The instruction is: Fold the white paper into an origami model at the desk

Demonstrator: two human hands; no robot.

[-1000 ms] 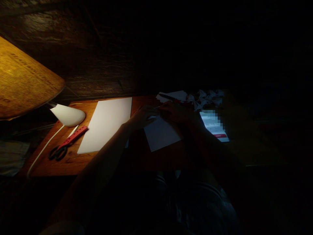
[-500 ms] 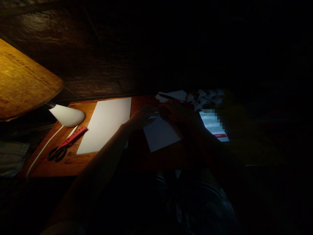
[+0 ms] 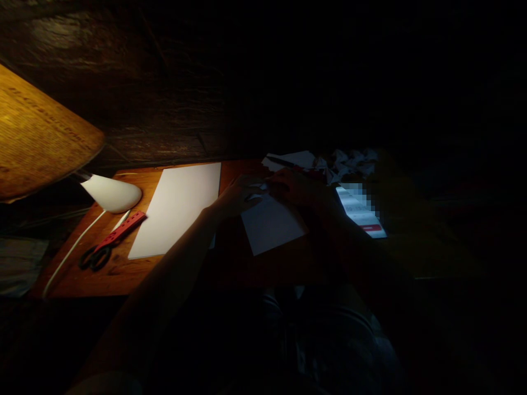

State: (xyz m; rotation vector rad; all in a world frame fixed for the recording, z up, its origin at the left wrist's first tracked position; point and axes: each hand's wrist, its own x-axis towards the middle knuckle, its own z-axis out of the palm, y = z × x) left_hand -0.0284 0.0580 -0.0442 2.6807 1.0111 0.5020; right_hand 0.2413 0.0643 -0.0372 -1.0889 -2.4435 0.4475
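Observation:
A small white paper sheet lies on the wooden table in dim lamp light. At its far edge my left hand rests, fingers curled and pinched on the paper's top corner. Opposite it my right hand is closed on the same edge, fingertips meeting those of the left. Both forearms reach in from the dark below.
A larger white sheet lies to the left. Further left are a red ruler, black-handled scissors and a white lamp with its cord. A lit phone sits right of my hands, crumpled paper behind it.
My hands stay at the sheet's far edge; the fingers shift slightly along it. The sheet and everything else hold still.

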